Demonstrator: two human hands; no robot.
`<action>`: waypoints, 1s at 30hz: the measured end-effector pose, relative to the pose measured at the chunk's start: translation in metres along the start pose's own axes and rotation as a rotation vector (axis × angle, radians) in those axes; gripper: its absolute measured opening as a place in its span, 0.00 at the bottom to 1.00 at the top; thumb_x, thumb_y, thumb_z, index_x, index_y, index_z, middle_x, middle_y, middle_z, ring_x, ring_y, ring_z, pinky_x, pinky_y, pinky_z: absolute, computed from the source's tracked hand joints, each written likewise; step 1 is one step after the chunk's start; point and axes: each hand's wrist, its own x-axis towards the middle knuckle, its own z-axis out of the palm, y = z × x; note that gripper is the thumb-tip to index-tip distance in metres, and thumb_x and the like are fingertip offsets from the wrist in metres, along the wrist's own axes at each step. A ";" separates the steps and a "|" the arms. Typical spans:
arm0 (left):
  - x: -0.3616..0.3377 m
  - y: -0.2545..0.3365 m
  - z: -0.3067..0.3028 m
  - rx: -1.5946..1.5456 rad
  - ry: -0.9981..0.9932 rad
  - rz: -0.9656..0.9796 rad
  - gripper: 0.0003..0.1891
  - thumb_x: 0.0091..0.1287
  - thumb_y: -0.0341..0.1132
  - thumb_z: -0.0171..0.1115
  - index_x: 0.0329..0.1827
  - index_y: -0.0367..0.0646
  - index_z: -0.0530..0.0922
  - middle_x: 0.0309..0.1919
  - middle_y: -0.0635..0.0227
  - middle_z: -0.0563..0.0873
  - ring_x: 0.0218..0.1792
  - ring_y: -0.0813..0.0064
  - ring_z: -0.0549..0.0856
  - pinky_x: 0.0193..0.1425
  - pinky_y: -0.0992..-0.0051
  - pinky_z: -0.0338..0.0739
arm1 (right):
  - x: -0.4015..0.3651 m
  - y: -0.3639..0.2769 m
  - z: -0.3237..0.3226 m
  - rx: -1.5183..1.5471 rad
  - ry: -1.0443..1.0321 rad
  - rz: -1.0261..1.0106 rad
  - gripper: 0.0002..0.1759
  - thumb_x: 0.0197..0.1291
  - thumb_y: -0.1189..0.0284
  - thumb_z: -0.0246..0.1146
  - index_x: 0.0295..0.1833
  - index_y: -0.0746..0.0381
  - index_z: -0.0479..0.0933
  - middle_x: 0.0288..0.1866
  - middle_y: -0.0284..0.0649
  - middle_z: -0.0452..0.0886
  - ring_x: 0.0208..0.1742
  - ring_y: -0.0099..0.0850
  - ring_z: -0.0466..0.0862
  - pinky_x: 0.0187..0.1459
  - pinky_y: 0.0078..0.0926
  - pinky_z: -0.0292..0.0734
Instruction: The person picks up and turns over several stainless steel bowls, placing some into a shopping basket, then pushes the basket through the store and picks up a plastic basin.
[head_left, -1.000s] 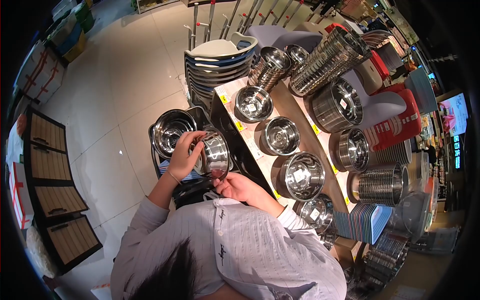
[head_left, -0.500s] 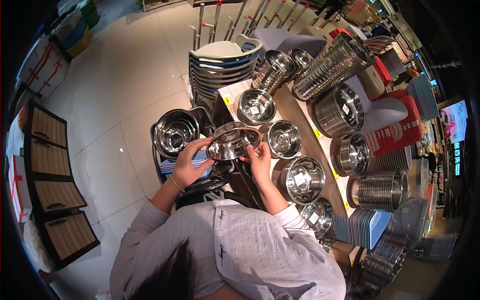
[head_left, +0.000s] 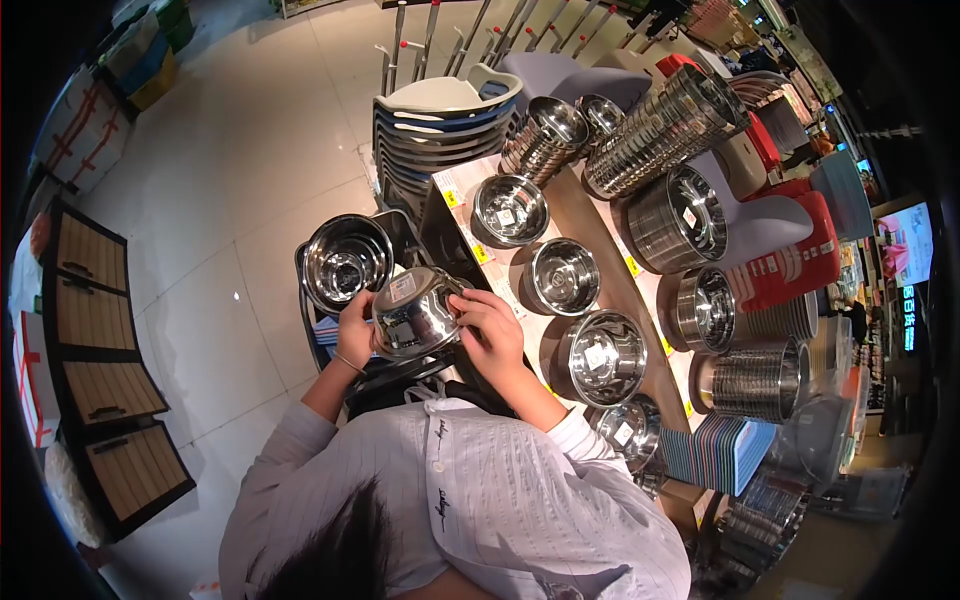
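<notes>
A shiny stainless steel bowl (head_left: 418, 322) is held tilted in front of my body, its base with a sticker facing up and to the left. My left hand (head_left: 356, 330) grips the bowl's left side. On the right side, my right hand (head_left: 490, 330) has its fingers on the metal wall near the rim. Just beyond, larger steel bowls (head_left: 347, 262) rest in a dark cart or basket (head_left: 402, 232), above something blue-striped. To the right, single steel bowls (head_left: 562, 277) stand on the wooden shelf (head_left: 505, 270).
Stacked steel basins (head_left: 665, 130) and a large steel pot stack (head_left: 678, 220) fill the higher shelf. Stacked stools (head_left: 445, 110) stand ahead beside the shelf end. Blue-edged trays (head_left: 720, 455) lie at the lower right. A wood-and-black cabinet (head_left: 110, 350) stands on the left across the tiled floor (head_left: 220, 290).
The bowl has been turned so that its stickered base shows, and it has come left and slightly nearer my body. Both hands moved with it.
</notes>
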 end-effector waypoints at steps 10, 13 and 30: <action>-0.012 -0.042 -0.017 -0.346 -0.213 -0.333 0.13 0.56 0.26 0.62 0.44 0.38 0.73 0.32 0.69 0.82 0.32 0.81 0.81 0.36 0.81 0.75 | 0.025 0.003 0.051 -0.019 -0.288 0.219 0.19 0.48 0.83 0.57 0.49 0.64 0.72 0.45 0.44 0.77 0.44 0.41 0.75 0.45 0.30 0.71; -0.020 -0.064 -0.027 -0.387 -0.182 -0.462 0.12 0.58 0.29 0.61 0.43 0.39 0.71 0.31 0.67 0.81 0.33 0.79 0.81 0.35 0.81 0.75 | 0.015 0.044 0.081 -0.057 -0.306 0.339 0.19 0.51 0.79 0.56 0.52 0.65 0.70 0.41 0.51 0.77 0.39 0.45 0.76 0.42 0.32 0.71; 0.055 -0.312 -0.118 -0.025 0.255 -0.665 0.19 0.55 0.29 0.61 0.49 0.33 0.69 0.33 0.60 0.84 0.33 0.74 0.83 0.38 0.78 0.76 | -0.024 0.187 0.349 -0.163 -0.521 0.593 0.21 0.45 0.80 0.59 0.50 0.67 0.70 0.41 0.53 0.73 0.42 0.48 0.75 0.43 0.38 0.72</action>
